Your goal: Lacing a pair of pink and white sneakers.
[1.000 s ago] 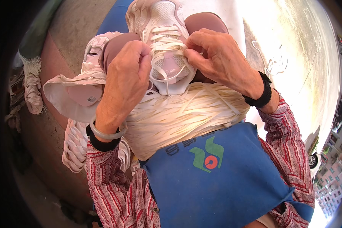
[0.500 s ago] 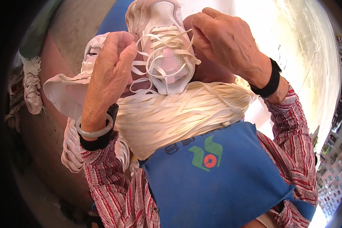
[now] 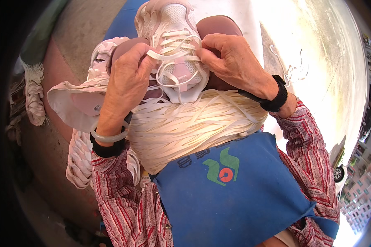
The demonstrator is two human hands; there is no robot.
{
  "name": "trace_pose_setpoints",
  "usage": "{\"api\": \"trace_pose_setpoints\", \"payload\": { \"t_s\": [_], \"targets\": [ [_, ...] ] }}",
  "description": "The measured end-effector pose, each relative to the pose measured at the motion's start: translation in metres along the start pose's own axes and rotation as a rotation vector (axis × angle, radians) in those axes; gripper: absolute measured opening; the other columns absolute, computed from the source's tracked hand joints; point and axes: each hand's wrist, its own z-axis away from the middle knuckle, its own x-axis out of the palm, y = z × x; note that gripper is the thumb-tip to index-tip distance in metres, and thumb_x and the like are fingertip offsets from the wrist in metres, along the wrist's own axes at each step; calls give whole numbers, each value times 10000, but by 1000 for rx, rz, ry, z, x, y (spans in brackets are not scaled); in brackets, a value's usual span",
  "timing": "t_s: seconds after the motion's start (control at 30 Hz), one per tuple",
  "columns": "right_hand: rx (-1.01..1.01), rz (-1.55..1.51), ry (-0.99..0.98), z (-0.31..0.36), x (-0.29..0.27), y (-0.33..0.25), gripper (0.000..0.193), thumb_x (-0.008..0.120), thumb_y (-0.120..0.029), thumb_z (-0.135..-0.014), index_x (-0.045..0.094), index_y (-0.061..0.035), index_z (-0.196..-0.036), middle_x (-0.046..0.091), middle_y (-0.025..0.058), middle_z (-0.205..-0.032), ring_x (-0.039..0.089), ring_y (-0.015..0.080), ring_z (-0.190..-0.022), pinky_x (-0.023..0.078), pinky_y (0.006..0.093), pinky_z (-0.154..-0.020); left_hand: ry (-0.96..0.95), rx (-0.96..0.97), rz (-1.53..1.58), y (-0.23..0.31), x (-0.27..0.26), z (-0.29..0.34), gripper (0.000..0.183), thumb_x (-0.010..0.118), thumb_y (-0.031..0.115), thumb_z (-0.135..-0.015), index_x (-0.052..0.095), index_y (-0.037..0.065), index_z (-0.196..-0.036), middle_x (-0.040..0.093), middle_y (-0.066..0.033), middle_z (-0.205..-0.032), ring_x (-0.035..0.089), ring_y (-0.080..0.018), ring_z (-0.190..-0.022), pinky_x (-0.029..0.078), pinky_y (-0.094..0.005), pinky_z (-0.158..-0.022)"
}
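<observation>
A pink and white sneaker (image 3: 180,71) lies in front of me with its toe pointing away and its opening toward me. White lace is threaded through its eyelets, and loose loops hang over the tongue. My left hand (image 3: 130,78) is closed at the shoe's left side, pinching a flat white lace (image 3: 165,56). At the right side of the eyelets, my right hand (image 3: 231,61) has thumb and forefinger pressed together on the lace; its fingertips partly hide the hold. A thick bundle of cream laces (image 3: 198,125) lies across my lap, just below the shoe.
A blue apron (image 3: 239,201) covers my lap. More pale shoe pieces (image 3: 72,101) sit at the left, above braided white laces (image 3: 79,160). Another white bundle (image 3: 35,94) hangs further left. Some loose white lace (image 3: 292,73) lies on the bright ground at right.
Both hands have come closer together and lower over the shoe's eyelets. My right hand moved left and down. The lace loops now lie closer to the shoe.
</observation>
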Motion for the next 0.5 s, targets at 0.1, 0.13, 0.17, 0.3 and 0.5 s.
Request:
{"api": "trace_pose_setpoints", "payload": {
  "t_s": [0.1,0.13,0.17,0.3,0.5],
  "targets": [
    [-354,291,217,-3,-8,8,153,607,-82,-877,593,27,-771,547,113,-635,522,200,-541,428,309,-513,69,61,-36,7,-9,-5,264,557,220,-983,623,-30,-930,567,-47,-715,506,-127,-622,435,-320,-582],
    [-354,444,224,-7,-18,4,121,604,-59,-857,591,24,-771,556,122,-646,524,232,-543,438,318,-523,98,-1,-10,11,-14,-4,283,543,238,-988,623,-27,-927,560,-43,-699,490,-126,-601,420,-316,-562],
    [-353,598,231,-14,-33,-2,89,601,-35,-837,588,22,-770,565,132,-658,526,263,-545,448,326,-533,99,-10,-10,11,-17,-7,283,543,238,-988,623,-27,-927,560,-43,-699,490,-126,-601,420,-316,-562],
    [-112,366,14,-27,-38,-10,152,547,-63,-847,634,52,-803,579,159,-622,516,183,-525,428,341,-513,-11,-135,-127,14,-22,-17,312,516,272,-985,639,-12,-944,555,-29,-648,470,-98,-548,388,-281,-495],
    [-110,5,96,-43,-22,2,209,592,-115,-860,598,55,-739,540,200,-600,531,256,-535,430,368,-529,51,-319,471,12,-21,-13,152,599,198,-930,628,51,-952,599,-5,-672,481,-48,-506,350,-189,-437]
  ]
}}
